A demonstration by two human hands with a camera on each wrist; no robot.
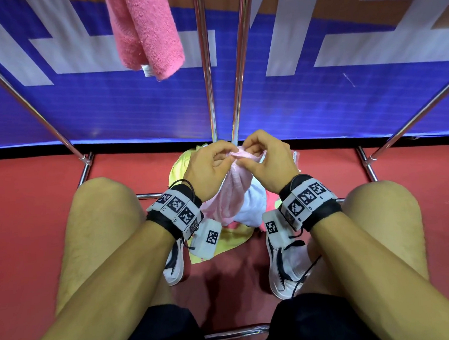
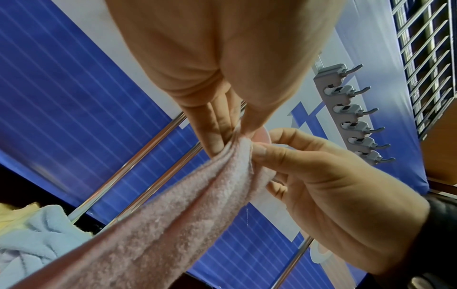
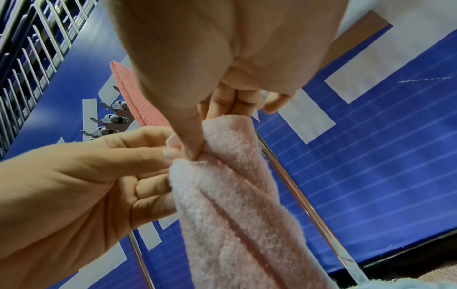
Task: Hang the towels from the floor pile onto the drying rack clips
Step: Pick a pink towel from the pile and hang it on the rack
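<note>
A pale pink towel (image 1: 235, 187) rises from the floor pile (image 1: 250, 207) of yellow, white and pink towels between my feet. My left hand (image 1: 226, 159) and right hand (image 1: 243, 158) pinch its top edge side by side, thumbs against fingers. In the left wrist view the left hand (image 2: 233, 136) holds the bunched edge of the towel (image 2: 185, 205), and the right hand (image 2: 264, 143) pinches right beside it. The right wrist view shows the right hand (image 3: 205, 133) and left hand (image 3: 170, 143) on the towel (image 3: 235, 185). A grey rail of clips (image 2: 356, 117) hangs above.
A darker pink towel (image 1: 147, 35) hangs from the rack at upper left. Two chrome rack poles (image 1: 207, 79) rise just behind my hands, and slanted legs stand at both sides. A blue and white banner (image 1: 345, 96) backs the rack. I crouch on a red floor (image 1: 35, 194).
</note>
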